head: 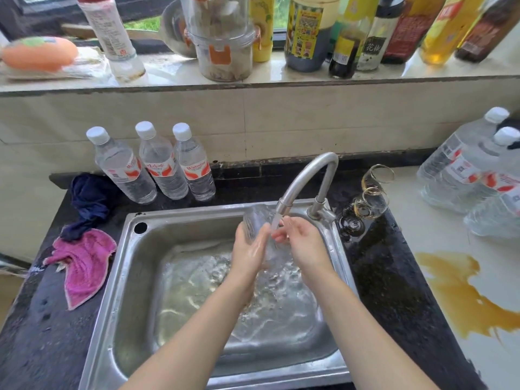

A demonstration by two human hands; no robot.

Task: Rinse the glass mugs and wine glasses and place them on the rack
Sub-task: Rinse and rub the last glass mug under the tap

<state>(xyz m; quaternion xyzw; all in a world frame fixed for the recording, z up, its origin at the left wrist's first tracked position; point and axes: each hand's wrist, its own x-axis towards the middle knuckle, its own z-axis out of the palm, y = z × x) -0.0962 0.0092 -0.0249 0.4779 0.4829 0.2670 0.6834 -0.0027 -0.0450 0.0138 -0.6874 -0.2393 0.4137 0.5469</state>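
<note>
A clear glass mug is held over the steel sink, right under the faucet, whose water runs onto it. My left hand wraps around the mug's left side. My right hand touches it from the right, fingers in the stream. Two wine glasses stand on the dark counter right of the faucet: one close to the tap with amber liquid in it, and another behind it. No rack is in view.
Three water bottles stand behind the sink at the left. A pink cloth and a dark blue cloth lie on the left counter. Large water jugs and an amber spill occupy the white surface at right. Sauce bottles line the sill.
</note>
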